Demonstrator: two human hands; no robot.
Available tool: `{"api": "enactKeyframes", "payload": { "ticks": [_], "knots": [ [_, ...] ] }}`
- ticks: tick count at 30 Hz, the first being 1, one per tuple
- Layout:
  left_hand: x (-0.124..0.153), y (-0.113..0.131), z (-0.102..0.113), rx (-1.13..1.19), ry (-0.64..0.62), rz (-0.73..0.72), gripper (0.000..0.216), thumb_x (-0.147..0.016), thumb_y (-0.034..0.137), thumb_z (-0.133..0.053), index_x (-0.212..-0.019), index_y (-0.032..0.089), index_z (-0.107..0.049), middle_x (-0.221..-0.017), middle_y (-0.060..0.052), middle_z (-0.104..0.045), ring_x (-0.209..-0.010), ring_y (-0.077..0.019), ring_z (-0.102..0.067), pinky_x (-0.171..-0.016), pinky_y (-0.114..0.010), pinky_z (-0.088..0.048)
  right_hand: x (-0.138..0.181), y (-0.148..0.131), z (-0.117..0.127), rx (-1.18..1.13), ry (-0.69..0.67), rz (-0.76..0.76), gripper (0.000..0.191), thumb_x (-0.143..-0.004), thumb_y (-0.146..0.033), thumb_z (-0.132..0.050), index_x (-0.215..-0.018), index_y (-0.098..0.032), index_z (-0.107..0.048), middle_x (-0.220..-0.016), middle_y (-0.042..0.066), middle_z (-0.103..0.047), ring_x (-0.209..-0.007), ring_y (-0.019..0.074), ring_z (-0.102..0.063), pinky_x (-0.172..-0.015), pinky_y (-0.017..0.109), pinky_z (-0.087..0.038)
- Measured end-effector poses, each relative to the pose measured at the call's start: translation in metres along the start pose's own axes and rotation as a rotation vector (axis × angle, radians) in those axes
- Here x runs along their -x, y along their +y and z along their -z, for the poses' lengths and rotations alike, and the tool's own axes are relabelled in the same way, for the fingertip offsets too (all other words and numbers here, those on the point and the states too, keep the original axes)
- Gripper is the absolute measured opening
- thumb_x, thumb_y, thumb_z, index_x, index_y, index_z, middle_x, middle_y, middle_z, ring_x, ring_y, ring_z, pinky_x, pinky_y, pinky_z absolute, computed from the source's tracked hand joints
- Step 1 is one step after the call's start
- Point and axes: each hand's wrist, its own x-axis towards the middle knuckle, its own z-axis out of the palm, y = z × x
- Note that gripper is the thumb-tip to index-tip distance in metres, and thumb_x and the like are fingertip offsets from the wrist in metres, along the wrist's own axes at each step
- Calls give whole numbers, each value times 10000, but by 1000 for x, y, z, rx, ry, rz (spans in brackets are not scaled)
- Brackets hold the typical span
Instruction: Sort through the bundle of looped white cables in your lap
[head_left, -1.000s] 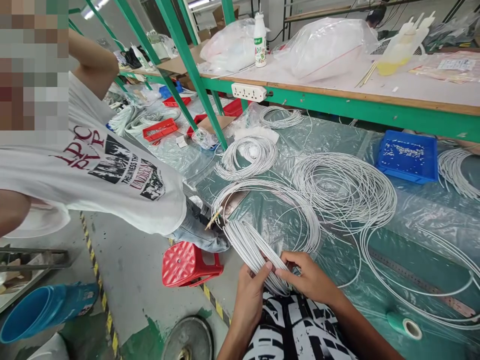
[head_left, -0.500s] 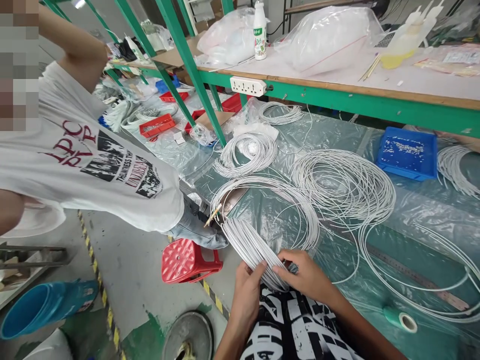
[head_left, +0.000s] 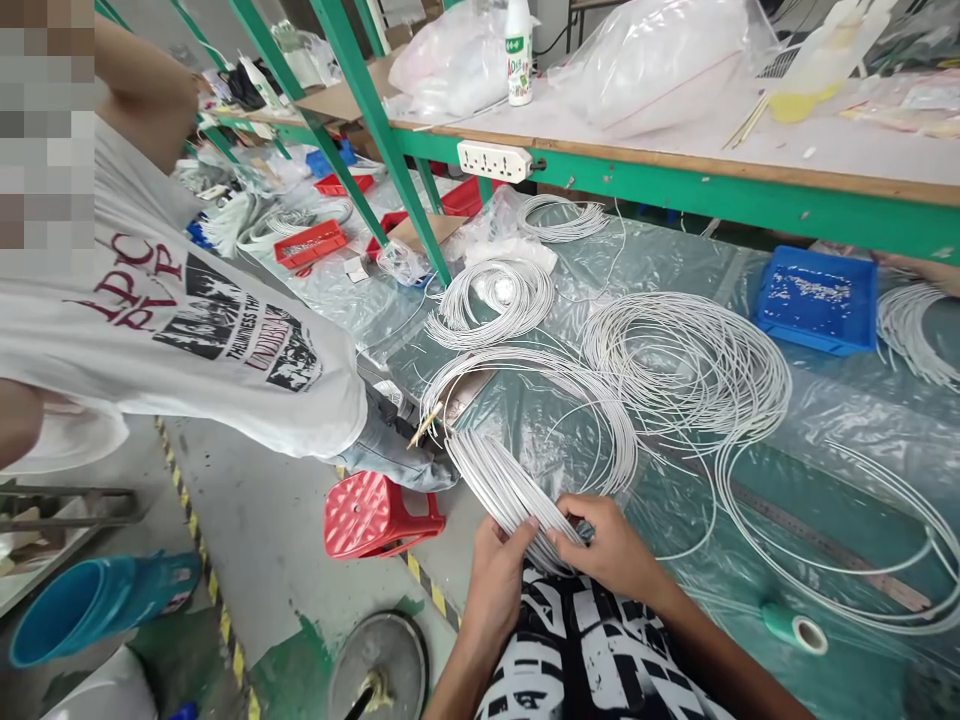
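Note:
A thick bundle of white cables [head_left: 501, 480] runs from the table edge down toward my lap. My left hand [head_left: 501, 560] is closed round its near end from the left, thumb lying on top. From the right, my right hand [head_left: 604, 545] grips the same bundle, thumb and fingers pinching its outer strands. The cables' ends by my lap are hidden behind my hands. Just beyond lies a large loose coil of white cable [head_left: 622, 440], apparently continuous with the bundle. A denser cable coil [head_left: 686, 365] rests right of it, and a smaller coil [head_left: 491, 300] behind.
A blue tray [head_left: 816, 300] of small white pieces sits at the back right. A steel ruler [head_left: 832, 550] and a green roll [head_left: 796, 628] lie at right. Above runs a green-framed shelf [head_left: 675, 180]. At left stand another person [head_left: 225, 320] and a red stool [head_left: 375, 515].
The view has shifted slightly. Both hands keep their hold on the cable bundle, whose strands look a little more spread near my right hand. The other person's raised arm has moved slightly.

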Motion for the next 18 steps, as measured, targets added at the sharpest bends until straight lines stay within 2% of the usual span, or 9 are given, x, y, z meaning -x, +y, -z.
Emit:
{"api": "enactKeyframes", "payload": {
  "ticks": [12,18],
  "knots": [
    [-2,-1,-2,-5,25,6,244,-693,285,-800,-860,126,-719,-838,-81,-743,-792,-222,-653,-775,-315,-487,2,1,-1,79,51,68,133,-846,-198,-531,-720,-181,-569,-664,-17,-547,-621,145,-490,-620,277,-349],
    [-3,-5,2,7,-13,-30,244,-734,275,-776,-920,124,-730,-895,-90,-746,-831,-230,-662,-816,-328,-488,5,7,-2,46,102,7,196,-852,-223,-551,-674,-193,-475,-636,-40,-457,-599,128,-433,-589,258,-327]
  ]
}}
